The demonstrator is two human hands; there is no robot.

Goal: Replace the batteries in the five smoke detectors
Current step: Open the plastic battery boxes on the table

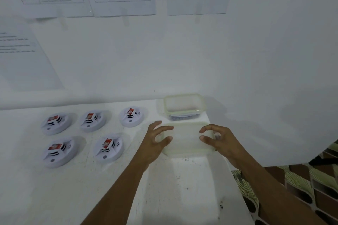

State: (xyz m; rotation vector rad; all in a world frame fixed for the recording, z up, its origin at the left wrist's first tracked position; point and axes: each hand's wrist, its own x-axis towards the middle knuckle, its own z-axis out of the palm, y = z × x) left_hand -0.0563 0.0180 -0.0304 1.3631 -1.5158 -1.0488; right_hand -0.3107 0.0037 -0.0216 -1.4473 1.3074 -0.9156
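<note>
Translucent plastic container [186, 141] lies between left hand [155, 139] and right hand [220, 139], both loosely spread, gripping nothing. Five smoke detectors [108, 149] sit left of it; best to grasp both ends evenly.

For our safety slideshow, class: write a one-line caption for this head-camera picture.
The left hand and right hand flank a clear box beside five smoke detectors on a white table.

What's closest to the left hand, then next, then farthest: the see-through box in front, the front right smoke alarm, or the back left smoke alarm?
1. see-through box, right at the left hand fingertips.
2. front right smoke alarm, just to the hand's left.
3. back left smoke alarm, far left, nearer the wall.
</note>
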